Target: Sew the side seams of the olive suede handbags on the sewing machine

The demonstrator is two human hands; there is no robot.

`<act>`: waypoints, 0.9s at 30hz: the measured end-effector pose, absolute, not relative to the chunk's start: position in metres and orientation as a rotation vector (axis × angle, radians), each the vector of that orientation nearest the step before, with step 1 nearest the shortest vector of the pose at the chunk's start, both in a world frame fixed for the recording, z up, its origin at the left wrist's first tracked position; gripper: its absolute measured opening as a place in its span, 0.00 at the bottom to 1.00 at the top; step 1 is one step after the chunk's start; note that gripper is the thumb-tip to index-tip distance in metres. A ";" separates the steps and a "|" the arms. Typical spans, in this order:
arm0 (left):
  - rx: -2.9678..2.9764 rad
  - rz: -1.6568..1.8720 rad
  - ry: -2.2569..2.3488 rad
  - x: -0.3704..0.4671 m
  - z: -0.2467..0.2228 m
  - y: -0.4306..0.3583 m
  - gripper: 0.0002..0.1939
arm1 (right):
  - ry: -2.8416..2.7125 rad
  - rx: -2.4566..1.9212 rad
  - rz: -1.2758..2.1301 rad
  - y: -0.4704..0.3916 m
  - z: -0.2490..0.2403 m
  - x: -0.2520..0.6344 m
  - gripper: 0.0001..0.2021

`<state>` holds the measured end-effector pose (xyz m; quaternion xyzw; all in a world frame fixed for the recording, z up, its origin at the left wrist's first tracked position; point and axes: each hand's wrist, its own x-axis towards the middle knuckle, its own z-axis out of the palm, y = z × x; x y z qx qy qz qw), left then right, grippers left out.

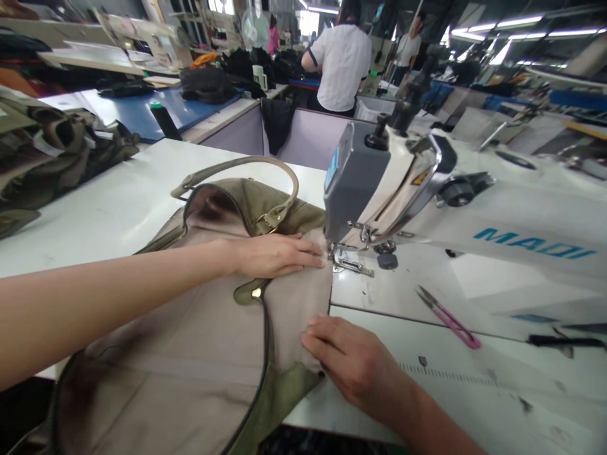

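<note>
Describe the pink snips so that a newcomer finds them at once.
Find the white sewing machine with blue lettering. Below it, right of the bag and right hand, lie small snips. Unlike the black item farther right, their handle is pink.

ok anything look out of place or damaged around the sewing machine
Nothing looks spilled, and I see no tear in the bag. Slightly untidy: the pink-handled snips lie loose at a slant by the sewing machine, and a few dark marks stand out on the pale worktop.
</note>
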<state>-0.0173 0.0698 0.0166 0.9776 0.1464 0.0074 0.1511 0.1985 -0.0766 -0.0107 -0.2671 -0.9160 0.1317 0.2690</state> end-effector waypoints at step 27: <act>2.711 0.053 0.710 -0.056 0.031 -0.103 0.53 | -2.262 -0.916 0.276 -0.124 0.001 0.192 0.13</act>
